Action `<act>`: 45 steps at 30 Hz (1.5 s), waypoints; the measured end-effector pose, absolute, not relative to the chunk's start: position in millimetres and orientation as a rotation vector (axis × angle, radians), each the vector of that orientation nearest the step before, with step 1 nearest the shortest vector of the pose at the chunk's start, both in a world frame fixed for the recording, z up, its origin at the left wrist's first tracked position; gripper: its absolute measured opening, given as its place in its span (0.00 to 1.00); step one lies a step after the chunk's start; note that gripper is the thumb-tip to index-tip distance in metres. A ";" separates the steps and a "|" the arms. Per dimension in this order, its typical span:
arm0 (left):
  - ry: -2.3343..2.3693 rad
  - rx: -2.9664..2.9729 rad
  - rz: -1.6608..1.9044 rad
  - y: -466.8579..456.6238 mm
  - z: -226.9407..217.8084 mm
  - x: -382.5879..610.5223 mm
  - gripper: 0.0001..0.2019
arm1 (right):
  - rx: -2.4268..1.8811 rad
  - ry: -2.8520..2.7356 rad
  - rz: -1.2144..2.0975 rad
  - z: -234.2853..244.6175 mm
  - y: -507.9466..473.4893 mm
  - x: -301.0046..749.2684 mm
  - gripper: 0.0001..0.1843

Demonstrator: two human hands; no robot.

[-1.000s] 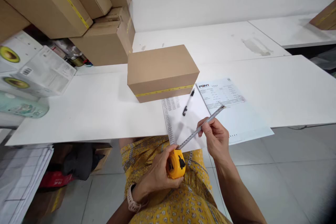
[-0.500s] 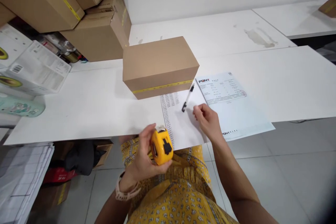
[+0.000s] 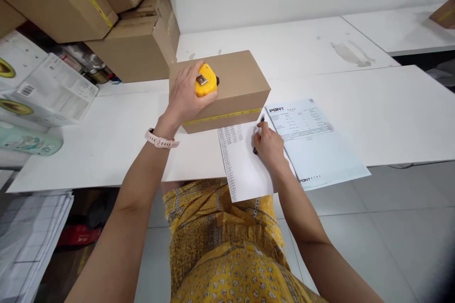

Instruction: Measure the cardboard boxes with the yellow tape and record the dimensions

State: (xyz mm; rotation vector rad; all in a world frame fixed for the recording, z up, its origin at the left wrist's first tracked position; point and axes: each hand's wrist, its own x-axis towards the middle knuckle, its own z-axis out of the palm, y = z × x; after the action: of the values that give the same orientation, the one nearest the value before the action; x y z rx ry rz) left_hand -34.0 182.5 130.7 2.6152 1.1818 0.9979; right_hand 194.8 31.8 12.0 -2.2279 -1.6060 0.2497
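My left hand [image 3: 186, 92] is closed round a yellow tape measure [image 3: 205, 80] and holds it on top of a brown cardboard box [image 3: 236, 83] with a yellow stripe along its front. My right hand [image 3: 269, 144] is closed over a black pen [image 3: 261, 119], whose upper end sticks out past my fingers. That hand rests on a white printed sheet [image 3: 241, 165] just in front of the box. A second printed form [image 3: 309, 137] lies to the right of it on the white table [image 3: 373, 113].
Large cardboard boxes [image 3: 135, 42] are stacked at the back left. White product cartons [image 3: 53, 90] and a pale green item [image 3: 28, 144] lie at the left edge. Papers and boxes sit on the floor under the table's left side. Another white table stands behind.
The tape blade has gone back into its case. My left hand has carried the tape measure up from my lap onto the box. My right hand has moved to the pen and closed on it.
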 end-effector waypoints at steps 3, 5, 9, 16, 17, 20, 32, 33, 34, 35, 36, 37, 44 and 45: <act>1.220 2.606 1.081 188.1 123.5 -30.5 0.33 | -2.209 -1.579 0.269 15.5 29.4 199.7 0.19; 1.219 2.628 1.284 169.0 118.5 -31.7 0.31 | -2.096 -1.495 0.377 19.9 20.5 205.7 0.17; 0.948 2.680 1.560 88.6 82.0 -38.1 0.21 | -1.604 -1.131 0.747 32.1 -21.3 222.8 0.14; 0.786 2.817 0.427 6.2 -1.0 -53.0 0.48 | -1.213 -1.000 0.821 45.6 -76.0 227.1 0.16; 0.786 2.845 0.316 6.0 -3.6 -54.0 0.51 | -1.197 -0.995 0.822 44.9 -73.8 221.8 0.20; 0.828 2.883 0.140 8.1 -2.3 -53.2 0.50 | -1.199 -0.958 0.902 39.4 -54.7 200.3 0.29; 1.036 2.822 0.171 2.2 4.0 -41.0 0.33 | -1.322 -1.096 1.130 11.1 28.5 161.3 0.24; 1.042 2.820 0.185 2.0 3.5 -41.5 0.33 | -1.327 -1.130 1.098 8.8 30.5 159.7 0.24; 1.049 2.818 0.202 1.8 2.6 -42.0 0.33 | -1.323 -1.163 1.085 6.4 32.0 158.1 0.23; 1.056 2.817 0.218 1.5 1.5 -42.5 0.32 | -1.318 -1.187 1.084 3.9 32.9 156.6 0.23; 1.062 2.818 0.234 1.2 0.4 -43.0 0.32 | -1.315 -1.201 1.092 1.7 33.4 155.3 0.23; 1.066 2.819 0.246 0.9 -0.6 -43.3 0.31 | -1.318 -1.207 1.102 -0.2 33.7 154.4 0.23; 1.065 2.818 0.261 0.1 0.2 -43.3 0.31 | -1.428 -1.291 1.015 7.0 32.2 157.1 0.19; 1.067 2.818 0.261 0.0 0.4 -43.3 0.31 | -1.437 -1.300 0.987 7.9 32.2 157.8 0.18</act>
State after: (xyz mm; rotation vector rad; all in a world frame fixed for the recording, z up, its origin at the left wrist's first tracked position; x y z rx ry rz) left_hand -43.3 0.0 0.4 2.8177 1.0673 0.2614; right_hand 157.8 32.2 7.9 -1.4369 -1.2997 0.9871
